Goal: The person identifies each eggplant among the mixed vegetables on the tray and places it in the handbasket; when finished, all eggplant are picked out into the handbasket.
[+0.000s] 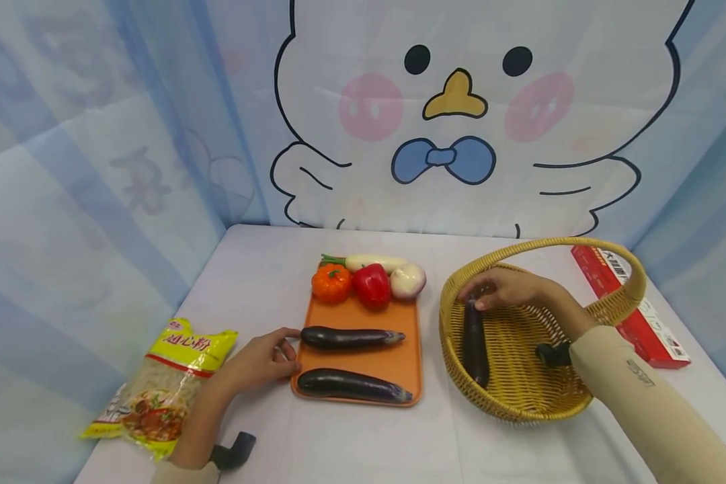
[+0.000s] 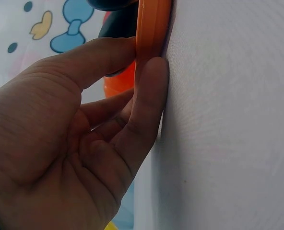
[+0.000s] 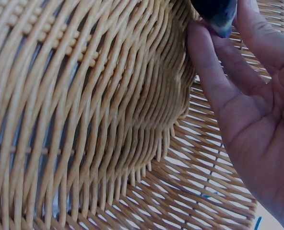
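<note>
Head view: the right hand (image 1: 507, 289) pinches an eggplant (image 1: 474, 346) inside the basket (image 1: 511, 363) between narrowed fingers; the left hand (image 1: 257, 363) pinches the tray (image 1: 369, 359) by its left edge. Noodles (image 1: 169, 386) lie at the desk's left edge.

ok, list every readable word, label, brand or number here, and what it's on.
"通心粉": yellow-labelled bag; its smaller print is too blurred.
Red box: lettering too small and blurred to read surely.
Right sleeve: mark too small.
Left curtain: characters too faint.
</note>
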`<state>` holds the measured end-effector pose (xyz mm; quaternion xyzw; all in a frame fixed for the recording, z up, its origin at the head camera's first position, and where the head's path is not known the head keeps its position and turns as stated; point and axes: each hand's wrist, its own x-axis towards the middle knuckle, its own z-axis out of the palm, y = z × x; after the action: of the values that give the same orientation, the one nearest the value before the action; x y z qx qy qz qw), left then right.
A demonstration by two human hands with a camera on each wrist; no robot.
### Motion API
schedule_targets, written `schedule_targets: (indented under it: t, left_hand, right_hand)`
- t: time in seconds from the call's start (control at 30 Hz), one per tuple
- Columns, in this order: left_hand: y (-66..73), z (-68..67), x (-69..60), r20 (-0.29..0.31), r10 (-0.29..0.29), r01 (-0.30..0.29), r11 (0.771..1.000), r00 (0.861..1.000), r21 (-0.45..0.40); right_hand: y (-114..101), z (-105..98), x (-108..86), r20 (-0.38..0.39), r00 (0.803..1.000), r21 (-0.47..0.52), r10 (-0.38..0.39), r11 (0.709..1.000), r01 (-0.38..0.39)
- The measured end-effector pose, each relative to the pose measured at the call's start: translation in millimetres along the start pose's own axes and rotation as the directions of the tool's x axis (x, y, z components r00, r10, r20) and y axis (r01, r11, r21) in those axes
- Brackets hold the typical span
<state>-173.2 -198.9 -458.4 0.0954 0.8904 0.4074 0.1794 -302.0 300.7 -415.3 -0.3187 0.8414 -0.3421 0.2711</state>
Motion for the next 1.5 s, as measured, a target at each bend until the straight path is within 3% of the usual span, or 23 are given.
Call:
schedule_targets:
  t: [0.17,0.27,0.33,0.43,0.63,0.77,0.83,0.93,1.0,1.07,1.1,1.2,1.23,1.37,1.43,1.5]
  left_hand:
    - [-0.9,0.7,0.6,0.002,-0.006,0.006,1.000,1.000,0.010]
    - [-1.0,0.6,0.9,0.008,-0.002,0.002,1.000,1.000,0.006]
    - [-0.9,0.3,1.2,0.012,0.007,-0.007,1.000,1.000,0.003]
    - [-1.0,0.0,1.7,0.014,0.013,-0.013,1.000,1.000,-0.004]
    - [-2.6,-0.2,1.7,0.011,0.013,-0.013,1.000,1.000,0.000]
    - [-2.1,-0.4,1.4,0.007,0.010,-0.010,1.000,1.000,-0.001]
    - [-1.2,-0.6,0.8,0.004,0.008,-0.008,1.000,1.000,-0.003]
    - [-1.1,-0.7,0.4,0.004,0.010,-0.010,1.000,1.000,-0.005]
    - [-0.6,-1.1,-0.3,0.006,0.012,-0.012,1.000,1.000,-0.009]
    - [0.2,-2.0,-0.7,0.007,0.013,-0.013,1.000,1.000,-0.002]
    - [0.9,-2.6,-1.2,0.006,0.012,-0.012,1.000,1.000,0.007]
    - [1.0,-4.3,-1.9,0.004,0.007,-0.008,1.000,1.000,0.023]
    - [0.6,-4.5,-2.1,0.003,0.004,-0.004,1.000,1.000,0.024]
    - [-1.1,-3.3,-1.4,0.005,0.012,-0.012,1.000,1.000,0.013]
    - [-1.5,-2.3,-0.9,0.006,0.019,-0.019,1.000,1.000,0.012]
    - [-1.5,-1.5,-0.4,0.004,0.022,-0.022,1.000,1.000,0.016]
  right_hand:
    - [-5,2,-6.5,-0.054,0.998,-0.091,-0.017,0.996,0.012]
    - [-20,3,-13.5,-0.127,0.991,-0.202,0.046,0.977,-0.071]
    - [-36,4,-18.3,-0.181,0.980,-0.287,0.077,0.950,-0.128]
    - [-66,6,-25.5,-0.266,0.959,-0.360,0.094,0.914,-0.189]
    - [-123,30,-43.5,-0.425,0.903,-0.378,0.065,0.894,-0.243]
    - [-149,58,-53.5,-0.497,0.862,-0.489,-0.103,0.853,-0.180]
    - [-159,75,-56.1,-0.504,0.831,-0.539,-0.237,0.837,-0.088]
    - [-170,102,-59.7,-0.519,0.743,-0.594,-0.422,0.804,0.041]
    - [-176,119,-61.8,-0.544,0.676,-0.600,-0.497,0.794,0.101]
    - [-181,133,-64.0,-0.577,0.625,-0.600,-0.526,0.792,0.112]
    - [-183,140,-64.3,-0.591,0.612,-0.590,-0.526,0.799,0.116]
    - [-185,157,-60.4,-0.595,0.608,-0.563,-0.526,0.813,0.153]
    - [-184,163,-58.3,-0.588,0.625,-0.548,-0.513,0.821,0.158]
    - [-176,184,-47.0,-0.563,0.657,-0.522,-0.501,0.832,0.188]
    - [-173,192,-42.7,-0.553,0.688,-0.503,-0.470,0.847,0.174]
    - [-171,199,-38.3,-0.544,0.707,-0.500,-0.453,0.851,0.160]
